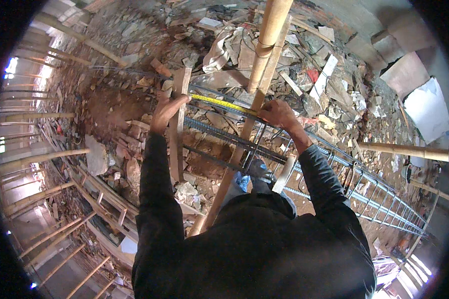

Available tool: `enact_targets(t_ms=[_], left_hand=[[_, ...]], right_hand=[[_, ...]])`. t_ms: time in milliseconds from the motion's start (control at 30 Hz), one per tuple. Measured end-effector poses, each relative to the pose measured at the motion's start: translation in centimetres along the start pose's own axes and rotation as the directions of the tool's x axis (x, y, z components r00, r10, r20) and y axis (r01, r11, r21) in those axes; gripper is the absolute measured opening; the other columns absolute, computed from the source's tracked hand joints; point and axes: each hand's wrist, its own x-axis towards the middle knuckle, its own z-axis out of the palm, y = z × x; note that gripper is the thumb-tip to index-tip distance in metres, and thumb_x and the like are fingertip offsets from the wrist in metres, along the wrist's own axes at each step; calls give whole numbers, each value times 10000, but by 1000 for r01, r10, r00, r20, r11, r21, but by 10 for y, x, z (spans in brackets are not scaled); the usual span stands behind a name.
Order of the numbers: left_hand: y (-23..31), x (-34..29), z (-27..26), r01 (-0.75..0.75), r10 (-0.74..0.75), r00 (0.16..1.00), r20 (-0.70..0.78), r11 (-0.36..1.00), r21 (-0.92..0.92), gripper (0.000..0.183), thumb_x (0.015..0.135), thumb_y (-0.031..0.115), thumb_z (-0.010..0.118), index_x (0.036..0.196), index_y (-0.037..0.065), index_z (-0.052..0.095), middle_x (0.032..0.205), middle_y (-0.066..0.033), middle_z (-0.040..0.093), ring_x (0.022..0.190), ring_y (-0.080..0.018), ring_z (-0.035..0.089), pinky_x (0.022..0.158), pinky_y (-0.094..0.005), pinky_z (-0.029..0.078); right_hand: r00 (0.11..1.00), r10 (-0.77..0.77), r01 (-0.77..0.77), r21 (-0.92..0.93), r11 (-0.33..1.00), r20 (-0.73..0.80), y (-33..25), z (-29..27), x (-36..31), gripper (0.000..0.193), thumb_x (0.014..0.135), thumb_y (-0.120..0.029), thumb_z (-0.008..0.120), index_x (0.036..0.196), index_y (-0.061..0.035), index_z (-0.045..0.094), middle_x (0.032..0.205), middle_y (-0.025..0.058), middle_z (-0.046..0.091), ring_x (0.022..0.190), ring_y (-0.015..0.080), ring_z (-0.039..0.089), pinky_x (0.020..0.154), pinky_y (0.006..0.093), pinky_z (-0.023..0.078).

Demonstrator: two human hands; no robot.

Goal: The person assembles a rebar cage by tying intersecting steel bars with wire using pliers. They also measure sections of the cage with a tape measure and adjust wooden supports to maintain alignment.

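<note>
A yellow tape measure blade (222, 103) stretches between my hands, along the steel reinforcing bars (217, 130). My left hand (165, 109) closes round the upper part of an upright-looking wooden board (177, 144), its thumb across the board at the blade's left end. The fingers behind the board are partly hidden. My right hand (279, 114) is closed at the blade's other end, beside a long wooden strip (247, 127); the tape case is hidden in it. Below that hand the bars run into a tied rebar cage (379, 194) reaching to the lower right.
A bamboo pole (268, 47) rises ahead near my right hand. Broken wood and rubble cover the ground. A short wooden piece (284, 174) lies across the cage. Several bamboo props stand at left; another pole (404, 150) juts in from the right, below a white sheet (428, 109).
</note>
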Motion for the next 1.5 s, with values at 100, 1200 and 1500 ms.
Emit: enact_targets(t_ms=[100,1200,1500], left_hand=[[5,0,4,91,-88,994,70,995,-49,578,906,348,855,1310,-7,645,1042,-57,752,835,-131,685,769,-314,539],[-1,0,-7,153,-152,985,86,988,2,765,818,422,890,1411,2,651,1340,-161,694,1211,-255,656,1046,-397,493],[18,1,-7,-27,27,1000,-8,1000,13,698,826,341,885,1356,-40,637,1177,-174,755,1032,-266,726,908,-403,565]], right_hand=[[998,67,-67,-15,998,0,-2,-1,-3,384,902,-482,752,1089,-159,840,1026,189,793,955,421,763,879,518,602],[974,152,-169,-95,981,-170,-42,-1,-35,341,923,-429,741,1122,-168,831,1010,136,808,955,362,773,889,506,591],[949,-37,12,-80,997,-313,-54,-4,-49,276,919,-388,782,1049,-151,838,978,151,802,917,374,770,879,516,586]])
